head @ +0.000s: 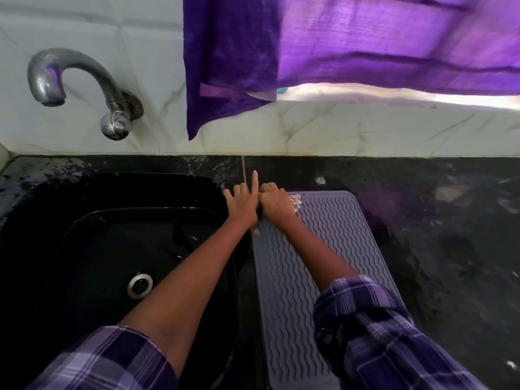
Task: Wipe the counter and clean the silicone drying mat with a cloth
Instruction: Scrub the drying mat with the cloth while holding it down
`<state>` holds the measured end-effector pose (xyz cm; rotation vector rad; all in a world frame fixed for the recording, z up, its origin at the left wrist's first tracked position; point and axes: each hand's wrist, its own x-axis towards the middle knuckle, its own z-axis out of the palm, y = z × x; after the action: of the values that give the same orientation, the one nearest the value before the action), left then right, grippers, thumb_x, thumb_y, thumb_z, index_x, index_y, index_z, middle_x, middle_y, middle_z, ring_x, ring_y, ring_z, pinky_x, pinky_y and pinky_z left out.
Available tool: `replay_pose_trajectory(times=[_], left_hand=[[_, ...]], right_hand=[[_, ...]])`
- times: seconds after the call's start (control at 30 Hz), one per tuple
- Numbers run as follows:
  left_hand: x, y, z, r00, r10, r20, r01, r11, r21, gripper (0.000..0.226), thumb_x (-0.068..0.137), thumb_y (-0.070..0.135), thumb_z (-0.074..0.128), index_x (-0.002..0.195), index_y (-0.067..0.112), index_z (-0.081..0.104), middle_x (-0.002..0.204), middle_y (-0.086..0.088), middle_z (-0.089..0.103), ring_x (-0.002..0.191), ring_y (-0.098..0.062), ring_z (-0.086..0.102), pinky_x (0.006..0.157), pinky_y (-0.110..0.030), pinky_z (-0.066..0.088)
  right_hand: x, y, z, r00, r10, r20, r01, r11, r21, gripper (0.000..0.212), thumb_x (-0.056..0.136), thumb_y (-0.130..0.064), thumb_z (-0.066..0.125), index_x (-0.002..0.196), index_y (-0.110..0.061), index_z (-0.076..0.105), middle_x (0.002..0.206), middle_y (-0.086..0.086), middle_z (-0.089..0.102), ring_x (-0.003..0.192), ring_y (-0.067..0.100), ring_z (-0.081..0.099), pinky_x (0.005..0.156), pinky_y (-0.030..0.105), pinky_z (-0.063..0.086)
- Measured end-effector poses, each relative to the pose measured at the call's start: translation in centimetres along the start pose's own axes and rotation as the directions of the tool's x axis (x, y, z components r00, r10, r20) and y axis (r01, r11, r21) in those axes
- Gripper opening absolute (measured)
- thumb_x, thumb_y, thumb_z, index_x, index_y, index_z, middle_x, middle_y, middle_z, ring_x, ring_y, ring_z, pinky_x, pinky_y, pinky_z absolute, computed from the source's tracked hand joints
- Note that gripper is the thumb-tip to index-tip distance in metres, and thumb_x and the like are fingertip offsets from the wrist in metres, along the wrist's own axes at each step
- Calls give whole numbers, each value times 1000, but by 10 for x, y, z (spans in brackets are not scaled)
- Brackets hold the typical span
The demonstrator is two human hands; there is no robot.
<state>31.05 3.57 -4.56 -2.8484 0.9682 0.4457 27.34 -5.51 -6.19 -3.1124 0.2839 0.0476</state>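
Fingers of the right hand (277,202) curl over a cloth (295,202) on the mat (323,249); left hand (242,204) fingers spread open on the counter (422,220).

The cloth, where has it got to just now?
In the head view, the cloth is bunched under the right hand at the far left corner of the grey drying mat, right of the sink.

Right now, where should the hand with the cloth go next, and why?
Probably pull the cloth toward the near end along the drying mat. The right hand grips it at the far left corner, the left hand presses beside it, and the ridged rest lies ahead.
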Motion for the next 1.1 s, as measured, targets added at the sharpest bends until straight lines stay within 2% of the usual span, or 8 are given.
replay_pose_trajectory(times=[0.1, 0.27, 0.37, 0.53, 0.77, 0.87, 0.97, 1.1], left_hand=[[-7, -3, 6, 998, -50, -48, 54, 994, 92, 148, 57, 57, 83, 149, 14, -25, 143, -15, 32, 128, -29, 36, 108, -52, 27], [-14, -6, 12, 998, -16, -56, 21, 997, 78, 137, 64, 59, 77, 152, 14, -18, 143, -12, 34, 129, -28, 35, 108, -53, 27], [-13, -10, 14, 997, 41, -71, -36, 997, 70, 134, 67, 57, 76, 151, 14, -19, 146, -6, 37, 133, -28, 33, 109, -54, 25], [-8, -15, 7, 995, 95, -7, -93, 989, 117, 131, 68, 60, 74, 152, 14, -16, 144, -7, 45, 136, -30, 29, 111, -52, 20], [8, -27, -11, 979, 203, -3, -195, 943, 269, 82, 96, 28, 50, 154, 10, -5, 143, -15, 44, 137, -29, 28, 113, -50, 19], [8, -27, -12, 977, 211, 4, -202, 930, 308, 81, 96, 22, 49, 154, 8, -6, 143, -16, 44, 138, -30, 27, 114, -52, 17], [7, -27, -13, 979, 205, 20, -201, 933, 300, 81, 96, 20, 48, 154, 10, -7, 145, -14, 43, 138, -30, 26, 114, -53, 16], [7, -25, -10, 980, 198, 15, -193, 932, 306, 78, 97, 20, 46, 154, 10, -6, 145, -14, 43, 140, -29, 25, 114, -52, 17]], right_hand=[[-8, 15, -5, 1000, -10, 22, 11, 998, -57, 33, 94, -15, 45, 125, -14, 55, 125, 10, 52, 116, 27, 45, 92, 37, 40], [-1, 12, -20, 967, 250, 44, -243, 963, -115, 29, 96, -11, 43, 122, -8, 55, 123, 15, 55, 116, 30, 47, 94, 37, 43], [-7, 6, -17, 976, 207, 73, -203, 978, -54, 28, 94, -11, 45, 119, -7, 58, 124, 15, 55, 116, 31, 48, 97, 37, 42], [-16, 17, -38, 875, 199, 442, -223, 975, 4, 41, 81, -24, 66, 119, -9, 62, 119, 12, 64, 110, 29, 58, 98, 40, 48], [-27, -4, -13, 985, 151, 84, -157, 985, 72, 28, 91, -12, 49, 116, -6, 61, 120, 17, 57, 113, 32, 51, 95, 39, 42], [-51, -4, -9, 962, 116, 247, -154, 978, 140, 27, 85, -20, 62, 111, -11, 64, 115, 12, 62, 109, 27, 57, 94, 36, 44], [-52, 5, -30, 849, 123, 514, -225, 964, 139, 31, 82, -27, 66, 109, -12, 65, 108, 9, 67, 102, 25, 61, 92, 36, 49], [-24, -7, -46, 962, 120, 246, -148, 984, 98, 32, 87, -19, 60, 117, -10, 60, 117, 14, 63, 108, 29, 59, 92, 37, 47]])
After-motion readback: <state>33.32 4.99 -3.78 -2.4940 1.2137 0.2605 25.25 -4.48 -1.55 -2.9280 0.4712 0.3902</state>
